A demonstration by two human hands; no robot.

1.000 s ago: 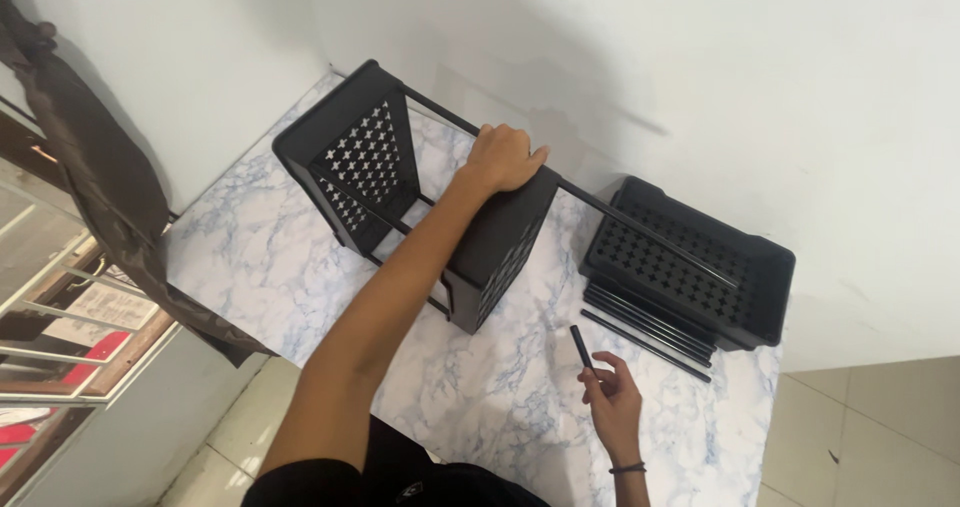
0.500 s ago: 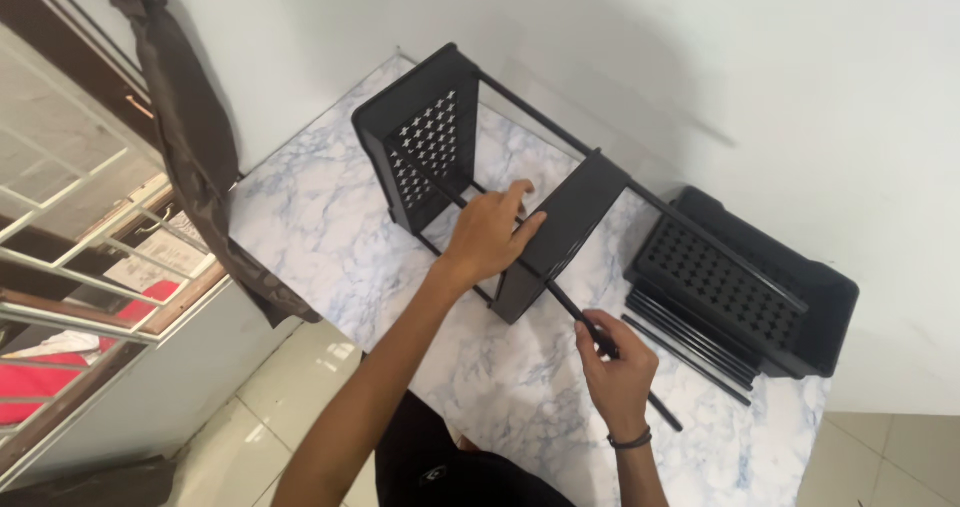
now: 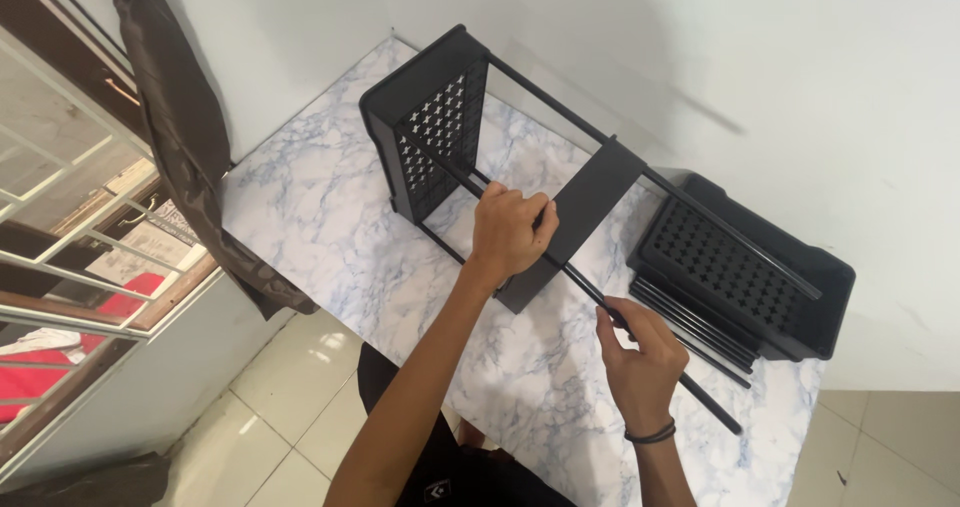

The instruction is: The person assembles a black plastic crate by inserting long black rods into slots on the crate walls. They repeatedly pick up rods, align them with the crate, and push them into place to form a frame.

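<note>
2 hands: left hand (image 3: 508,232) grips shelf panel (image 3: 570,222), right hand (image 3: 634,359) pinches rod (image 3: 655,362).

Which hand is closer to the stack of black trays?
Right. The right hand grips a rod just beside the trays, near their front edge. The left hand holds the middle shelf panel, farther off.

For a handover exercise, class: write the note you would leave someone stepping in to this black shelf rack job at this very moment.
Left hand: gripping the edge of the black plastic middle shelf panel, steadying it.
Right hand: pinching the long black metal rod that runs through that panel.
The perforated black end shelf stands on its side on the white marble-patterned table, joined to the panel by rods.
Done: two shelves on rods.
Left: the stacked black perforated trays and loose rods beside them lie unfitted.
</note>
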